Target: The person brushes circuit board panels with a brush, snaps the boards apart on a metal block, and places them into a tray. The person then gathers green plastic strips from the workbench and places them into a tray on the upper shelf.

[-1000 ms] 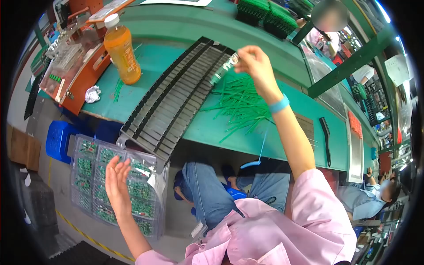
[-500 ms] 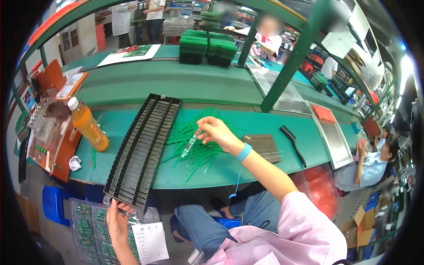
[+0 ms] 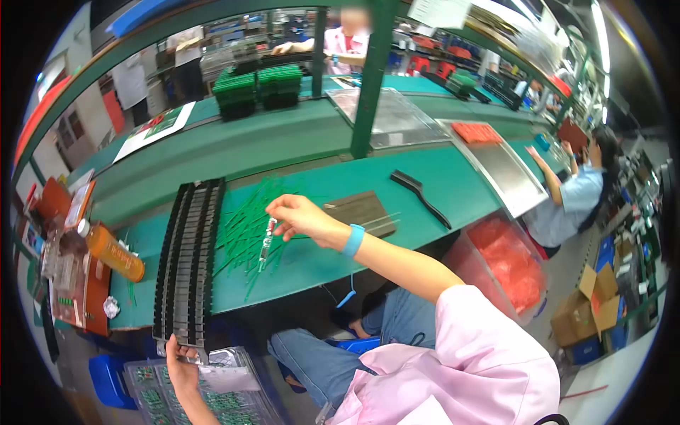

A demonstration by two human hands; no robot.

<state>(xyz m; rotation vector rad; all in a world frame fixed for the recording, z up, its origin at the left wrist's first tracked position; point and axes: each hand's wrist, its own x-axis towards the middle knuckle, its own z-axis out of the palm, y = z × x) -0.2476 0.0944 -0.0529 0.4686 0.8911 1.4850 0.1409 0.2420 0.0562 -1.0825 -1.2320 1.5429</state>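
My left hand is closed around the near end of a long black slotted rack, which lies over the table's front edge. In my right hand, thumb and fingers pinch a narrow circuit board strip, hanging nearly upright. Behind and below that hand, thin green strips are spread in a loose pile on the green table. A flat brown block lies to the right of the hand, with thin rods across its near side. Farther right rests a black brush.
An orange drink bottle and crumpled paper are at left. Stacked green boards stand at the back. Below the table are a bin of red bags and a tray of circuit boards. A co-worker sits at right.
The camera view has turned right, so the table and its things appear shifted left. My right hand still pinches the circuit board strip, and my left still grips the rack.
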